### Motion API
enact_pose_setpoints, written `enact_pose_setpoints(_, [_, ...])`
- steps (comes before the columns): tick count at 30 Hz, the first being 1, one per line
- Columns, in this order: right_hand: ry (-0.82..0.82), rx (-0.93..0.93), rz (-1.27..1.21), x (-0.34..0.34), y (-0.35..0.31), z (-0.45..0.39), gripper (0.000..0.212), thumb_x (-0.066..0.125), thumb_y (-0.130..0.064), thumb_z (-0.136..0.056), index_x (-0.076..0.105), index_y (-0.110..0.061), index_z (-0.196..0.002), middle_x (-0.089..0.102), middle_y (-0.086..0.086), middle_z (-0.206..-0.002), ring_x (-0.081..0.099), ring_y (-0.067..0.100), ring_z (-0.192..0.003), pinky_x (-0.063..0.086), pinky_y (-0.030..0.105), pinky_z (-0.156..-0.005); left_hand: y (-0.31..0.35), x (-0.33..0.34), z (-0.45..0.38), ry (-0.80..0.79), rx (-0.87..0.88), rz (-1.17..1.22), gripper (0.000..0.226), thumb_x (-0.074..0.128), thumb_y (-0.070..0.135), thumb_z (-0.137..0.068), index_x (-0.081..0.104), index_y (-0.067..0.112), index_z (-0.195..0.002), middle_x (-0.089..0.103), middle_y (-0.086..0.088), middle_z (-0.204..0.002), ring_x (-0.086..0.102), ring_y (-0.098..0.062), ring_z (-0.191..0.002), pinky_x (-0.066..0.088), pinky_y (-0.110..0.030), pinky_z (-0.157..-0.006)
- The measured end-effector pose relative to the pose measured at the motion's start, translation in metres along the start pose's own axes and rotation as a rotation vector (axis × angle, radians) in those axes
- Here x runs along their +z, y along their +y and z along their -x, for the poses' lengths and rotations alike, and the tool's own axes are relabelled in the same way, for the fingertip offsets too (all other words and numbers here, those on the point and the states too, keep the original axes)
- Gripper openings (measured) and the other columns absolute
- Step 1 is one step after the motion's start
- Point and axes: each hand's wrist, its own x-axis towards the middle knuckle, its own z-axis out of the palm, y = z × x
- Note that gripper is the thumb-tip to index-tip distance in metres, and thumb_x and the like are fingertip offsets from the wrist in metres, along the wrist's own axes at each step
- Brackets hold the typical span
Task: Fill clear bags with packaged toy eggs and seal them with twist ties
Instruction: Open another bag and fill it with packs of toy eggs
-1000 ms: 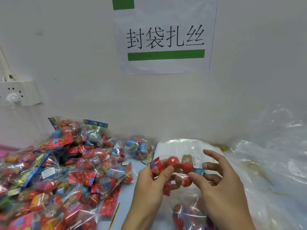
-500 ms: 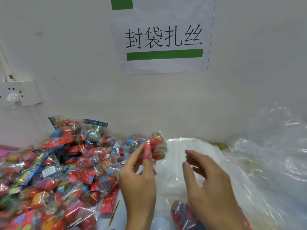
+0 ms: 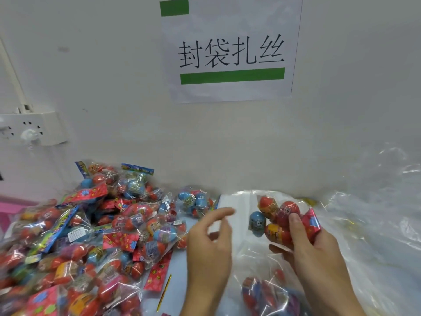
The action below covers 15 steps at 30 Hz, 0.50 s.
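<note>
Resting in right hand point(image 3: 316, 245): egg pack point(image 3: 279, 221)

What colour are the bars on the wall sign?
Green, on the white paper sign; the head view shows it clearly.

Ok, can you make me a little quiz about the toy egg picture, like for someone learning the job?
1. True or false: the left hand grips a pack of eggs.
2. Which hand holds the egg pack? A) left B) right C) both
3. Fill in: the gold twist tie lies on the table beside the big ____ of egg packs.

Key: 1 false, its fingers are loose and hold nothing. 2 B, the right hand. 3 pile.
</note>
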Motion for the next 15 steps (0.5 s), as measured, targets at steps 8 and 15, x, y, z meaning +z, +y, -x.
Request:
enact_pose_setpoints(8, [-0.044, -0.042, 0.072, 0.002, 0.002, 0.000, 0.019, 0.053, -0.041, -0.098, 0.066, -0.030, -0.089, 0.075, -0.018, -0.072, 0.073, 0.008, -0.063, 0.051, 0.020, -0.057, -0.032, -0.052, -0.013, 0.248, -0.234, -0.991, 0.073, 0.064, 0.008, -0.085, 0.031, 0.033, -0.146, 0.025, 0.008, -0.157, 0.021, -0.022, -0.138, 0.028, -0.041, -0.112])
enact_pose_setpoints(15, [-0.056, -0.037, 0.122, 0.004, 0.002, 0.001, 0.023, 0.053, -0.046, -0.096, 0.068, -0.031, -0.088, 0.073, -0.022, -0.073, 0.073, 0.007, -0.071, 0.052, 0.026, -0.064, -0.029, -0.046, -0.013, 0.374, -0.138, -0.964, 0.039, 0.072, 0.025, -0.087, 0.061, 0.031, -0.123, 0.045, 0.001, -0.135, 0.032, -0.024, -0.121, 0.028, -0.042, -0.098])
